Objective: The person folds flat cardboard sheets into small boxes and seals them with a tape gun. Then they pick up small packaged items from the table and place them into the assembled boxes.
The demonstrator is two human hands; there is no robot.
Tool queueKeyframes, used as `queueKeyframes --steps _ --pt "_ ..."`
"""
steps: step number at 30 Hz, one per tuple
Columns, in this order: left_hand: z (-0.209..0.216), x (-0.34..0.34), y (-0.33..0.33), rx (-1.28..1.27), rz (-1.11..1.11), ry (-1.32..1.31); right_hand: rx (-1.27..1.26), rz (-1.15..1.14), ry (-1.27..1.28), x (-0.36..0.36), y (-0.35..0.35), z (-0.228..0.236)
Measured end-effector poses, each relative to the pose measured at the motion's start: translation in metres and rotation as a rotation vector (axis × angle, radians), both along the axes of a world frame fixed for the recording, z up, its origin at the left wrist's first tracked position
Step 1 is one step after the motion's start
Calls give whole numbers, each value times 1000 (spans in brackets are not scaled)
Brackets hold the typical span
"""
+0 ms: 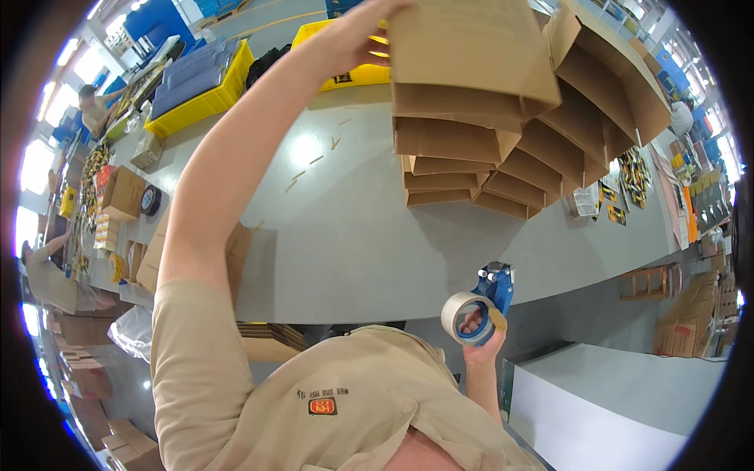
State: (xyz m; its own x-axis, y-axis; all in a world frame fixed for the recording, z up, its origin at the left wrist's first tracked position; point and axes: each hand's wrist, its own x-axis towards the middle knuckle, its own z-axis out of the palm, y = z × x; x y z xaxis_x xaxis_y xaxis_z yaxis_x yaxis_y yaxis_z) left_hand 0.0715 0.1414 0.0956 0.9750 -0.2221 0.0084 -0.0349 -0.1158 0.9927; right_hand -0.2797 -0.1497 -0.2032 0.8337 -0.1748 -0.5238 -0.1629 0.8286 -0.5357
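Brown boxes (471,55), blue tape dispenser (503,293)

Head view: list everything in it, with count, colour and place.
Cardboard boxes: several, brown, grouped at the table's far right
Tape dispenser: one, blue with a whitish roll, in the right hand
Table: one, grey, centre
Yellow bins: two, yellow, beyond the table's middle and left
Black roll: one, black, left
Packets: many, yellow and black, right
Plastic bag: one, clear, lower left
Other people: at least two, beige clothing, far left
Background clutter: uncountable, mixed, around the rim
Left hand: one, bare, beside the top box
Right hand: one, bare, lower right of centre
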Motion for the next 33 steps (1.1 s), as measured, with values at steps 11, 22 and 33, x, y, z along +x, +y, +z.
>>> queueKeyframes --steps 11,22,33 --pt "-83 -48 131 998 219 -361 -95 138 23 4 -5 2" --pt "-201 -309 275 1526 545 321 -344 616 14 86 60 13" --pt "-162 -296 273 1630 334 200 -1249 589 -497 68 103 23"
